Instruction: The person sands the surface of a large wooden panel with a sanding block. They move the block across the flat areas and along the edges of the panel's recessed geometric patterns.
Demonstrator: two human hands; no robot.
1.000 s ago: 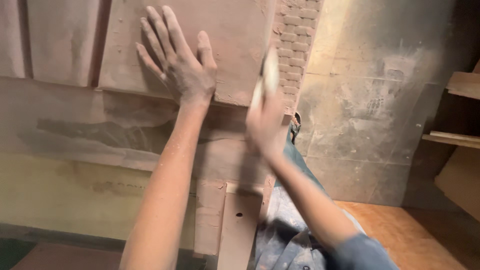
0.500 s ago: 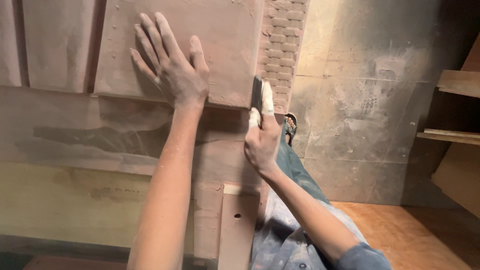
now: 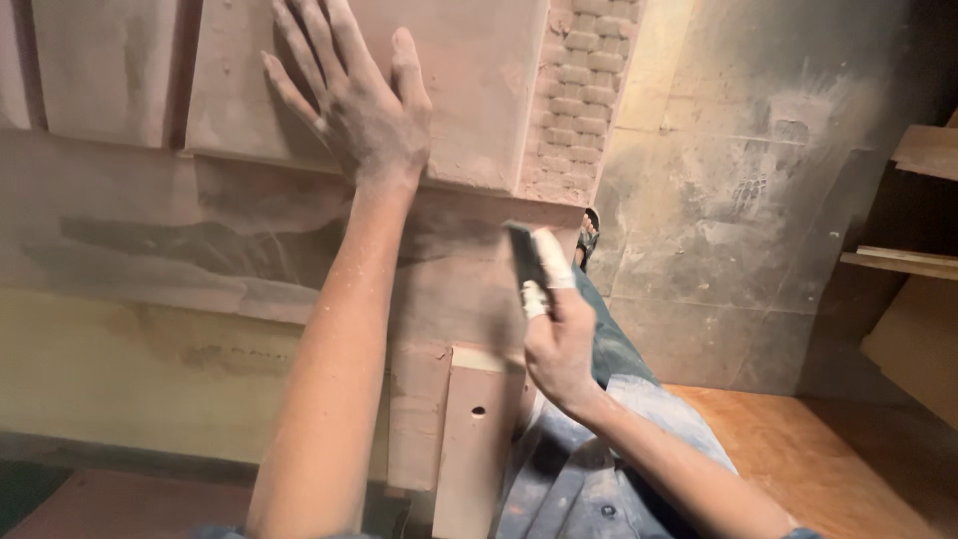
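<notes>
Left hand point(image 3: 364, 110) lies flat, fingers spread, palm pressed on the raised panel point(image 3: 469, 90) of the dusty wooden board point(image 3: 200, 240). Right hand point(image 3: 559, 344) is closed around a small dark strip point(image 3: 523, 258), probably sandpaper, pinched between taped fingers point(image 3: 549, 262). The strip stands upright just above the knuckles, beside the board's edge and below the carved band point(image 3: 579, 95); contact with the board cannot be told.

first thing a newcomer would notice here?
The left hand, coated in dust, spread flat on a raised wooden panel at top centre. Just below and right, the right hand, with white tape on a finger, holds a small dark sanding piece against the panel's edge. A carved brick-pattern strip runs down the panel's right side.
</notes>
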